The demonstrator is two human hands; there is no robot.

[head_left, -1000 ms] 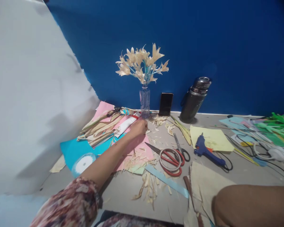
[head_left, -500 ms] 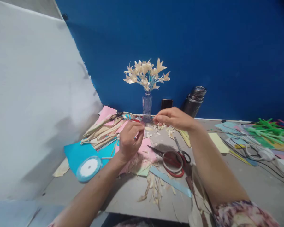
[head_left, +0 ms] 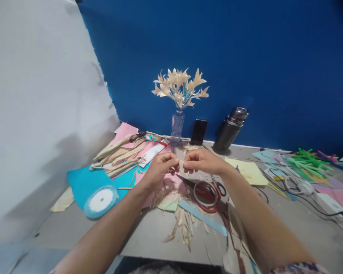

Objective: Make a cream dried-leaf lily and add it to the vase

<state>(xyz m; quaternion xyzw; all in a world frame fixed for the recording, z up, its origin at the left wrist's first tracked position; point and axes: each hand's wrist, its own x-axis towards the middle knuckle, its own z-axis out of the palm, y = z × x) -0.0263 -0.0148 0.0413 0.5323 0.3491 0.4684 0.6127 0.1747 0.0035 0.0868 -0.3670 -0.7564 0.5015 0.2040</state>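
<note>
My left hand is pinched on a small pale piece of dried husk above the middle of the table. From the other side, the fingertips of my right hand are closed on the same piece, most of which the fingers hide. Just below lie scissors with red handles and a roll of tape or ring over them. Pale husk scraps and a light blue strip are nearer to me. Behind my hands, cream husk flowers stand in a clear bottle.
Dried husk strips and a light blue ribbon spool lie at the left. A phone and a dark flask lean on the blue wall. Right are yellow paper, green pipe cleaners and cables.
My right hand has come down and inward to meet my left hand, and its fingers have closed on the husk piece. My left hand has turned slightly. The view has shifted a little.
</note>
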